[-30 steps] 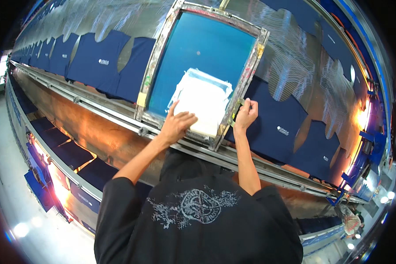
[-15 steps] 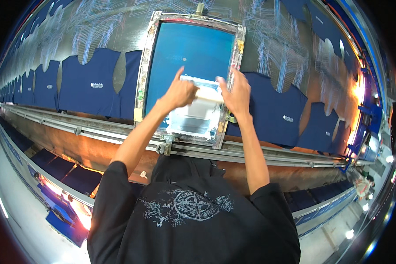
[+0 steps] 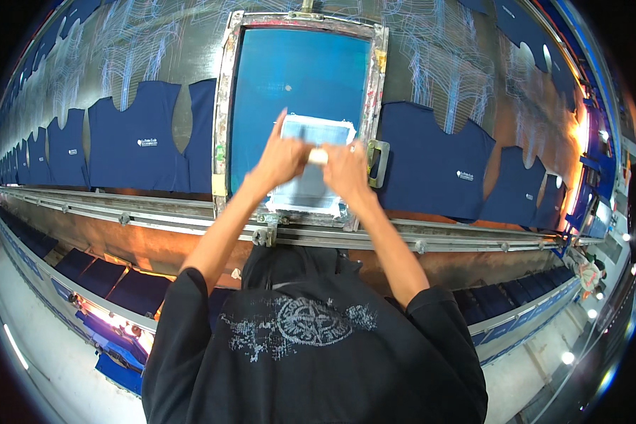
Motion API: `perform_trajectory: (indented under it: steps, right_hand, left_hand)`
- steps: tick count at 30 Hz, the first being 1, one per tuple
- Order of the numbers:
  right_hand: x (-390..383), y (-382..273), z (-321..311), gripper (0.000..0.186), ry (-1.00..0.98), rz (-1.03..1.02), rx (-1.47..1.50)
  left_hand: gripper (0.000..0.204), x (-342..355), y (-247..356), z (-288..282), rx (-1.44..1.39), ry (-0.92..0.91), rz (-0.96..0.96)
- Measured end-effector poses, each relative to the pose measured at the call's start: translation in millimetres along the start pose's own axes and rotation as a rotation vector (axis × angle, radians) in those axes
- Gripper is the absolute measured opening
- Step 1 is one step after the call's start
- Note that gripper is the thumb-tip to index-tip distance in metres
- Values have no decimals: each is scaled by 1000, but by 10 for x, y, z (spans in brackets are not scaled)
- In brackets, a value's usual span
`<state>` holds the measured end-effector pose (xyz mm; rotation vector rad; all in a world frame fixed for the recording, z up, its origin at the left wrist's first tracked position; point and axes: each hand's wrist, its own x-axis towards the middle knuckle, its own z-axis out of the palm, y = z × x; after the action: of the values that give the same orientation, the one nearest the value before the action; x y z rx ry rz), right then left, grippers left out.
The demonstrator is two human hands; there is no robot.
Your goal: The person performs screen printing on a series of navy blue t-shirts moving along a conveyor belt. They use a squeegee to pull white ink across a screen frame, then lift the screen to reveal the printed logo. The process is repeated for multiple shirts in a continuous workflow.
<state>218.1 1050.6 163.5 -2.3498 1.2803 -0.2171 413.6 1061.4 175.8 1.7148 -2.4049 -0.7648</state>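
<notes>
- The handle (image 3: 386, 162) has been let go by the right hand (image 3: 347, 169).
- The squeegee (image 3: 318, 156) is now gripped two-handed — left hand (image 3: 282, 161) included — over the screen (image 3: 300, 71).

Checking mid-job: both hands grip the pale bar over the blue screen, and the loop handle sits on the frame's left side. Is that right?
One thing is off: the head view shows the loop handle on the right side of the frame. The left hand and right hand do grip the pale bar over the blue screen.
</notes>
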Motion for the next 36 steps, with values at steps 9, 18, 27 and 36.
perform_trajectory:
  steps: [9, 18, 27, 36]
  right_hand:
    - [-662, -249, 174, 31, -109, -13, 109]
    - [-325, 745, -150, 52, 466, 705, 325]
    - [-27, 214, -287, 33, 667, 702, 934]
    - [1143, -2034, 1591, 29, 695, 510, 941]
  left_hand:
    - [36, -665, 238, 365, -109, -63, -70]
    - [30, 225, -29, -248, 45, 3, -118]
    - [49, -1398, 456, 320, -121, 427, -53]
    - [51, -2862, -1989, -465, 35, 276, -167]
